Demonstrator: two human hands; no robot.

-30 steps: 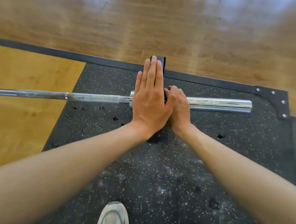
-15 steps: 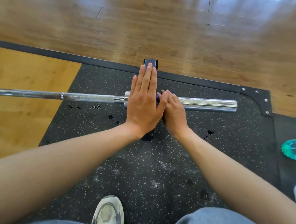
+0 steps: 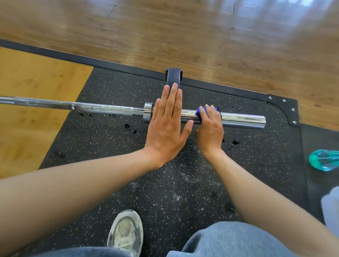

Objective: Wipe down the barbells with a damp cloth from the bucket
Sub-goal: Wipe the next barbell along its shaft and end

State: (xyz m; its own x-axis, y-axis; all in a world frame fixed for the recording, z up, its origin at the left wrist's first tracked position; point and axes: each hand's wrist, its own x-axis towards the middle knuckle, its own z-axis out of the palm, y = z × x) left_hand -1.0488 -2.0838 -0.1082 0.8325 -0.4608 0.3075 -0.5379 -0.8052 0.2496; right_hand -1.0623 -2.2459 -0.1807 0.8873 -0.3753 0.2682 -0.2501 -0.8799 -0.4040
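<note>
A steel barbell (image 3: 100,108) lies left to right across the black speckled rubber mat (image 3: 182,186), its chrome sleeve (image 3: 242,119) at the right end. My left hand (image 3: 168,124) lies flat, fingers straight, over the sleeve near the collar and over a dark upright stand (image 3: 174,75) that the bar rests on. My right hand (image 3: 210,127) grips a blue cloth (image 3: 201,111) wrapped around the sleeve, just right of my left hand. Most of the cloth is hidden under my fingers.
A teal translucent object (image 3: 327,159) lies at the right edge on the mat. A pale grey thing (image 3: 335,207) shows below it. Wooden floor (image 3: 187,32) stretches beyond the mat's black border. My grey shoe (image 3: 125,232) and jeans-clad knees are at the bottom.
My right hand has slid to the right along the sleeve, away from my left hand, and the blue cloth now shows. My left hand stays flat on the stand.
</note>
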